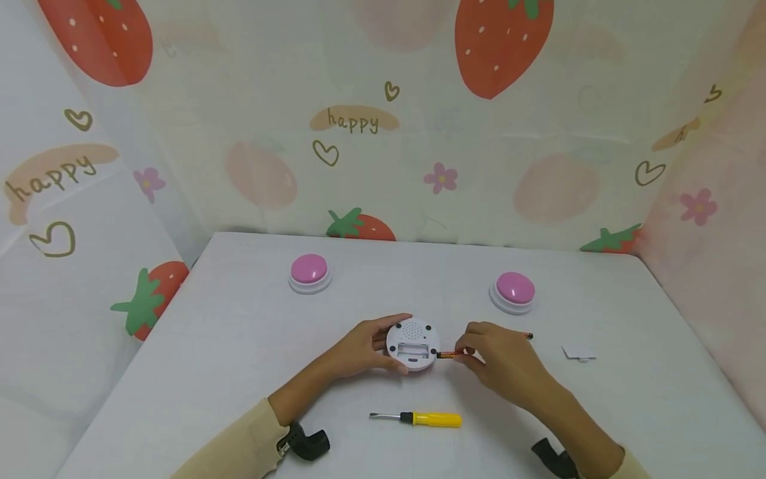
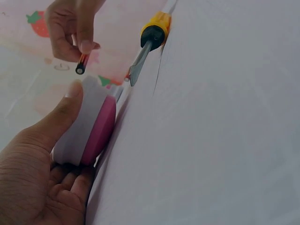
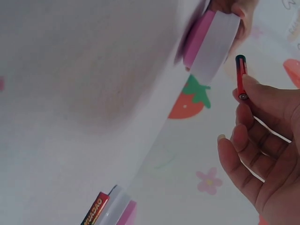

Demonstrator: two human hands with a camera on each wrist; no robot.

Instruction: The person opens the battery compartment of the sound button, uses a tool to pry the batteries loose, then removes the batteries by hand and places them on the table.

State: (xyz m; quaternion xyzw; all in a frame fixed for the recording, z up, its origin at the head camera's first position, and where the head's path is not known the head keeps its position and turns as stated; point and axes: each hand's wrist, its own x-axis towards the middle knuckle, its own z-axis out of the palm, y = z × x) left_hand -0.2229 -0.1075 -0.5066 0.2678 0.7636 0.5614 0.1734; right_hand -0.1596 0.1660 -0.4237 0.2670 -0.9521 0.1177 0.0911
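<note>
My left hand (image 1: 362,347) grips the rim of a round push-button (image 1: 413,328), its white underside facing up and its pink cap down, as the left wrist view shows. On that underside a battery compartment (image 1: 413,350) lies uncovered, with no battery visible in it. Between thumb and fingers my right hand (image 1: 509,364) pinches a small red-and-black battery (image 3: 241,77), just right of the button. A second battery (image 3: 95,211) lies on the table, partly hidden behind the right hand in the head view. In front of both hands rests a yellow-handled screwdriver (image 1: 437,420), its blade pointing left.
Two more pink-topped buttons stand upright farther back, one on the left (image 1: 309,273) and one on the right (image 1: 512,293). A small white cover (image 1: 578,353) lies right of my right hand. Printed cloth walls (image 1: 371,179) border the white table (image 1: 239,299).
</note>
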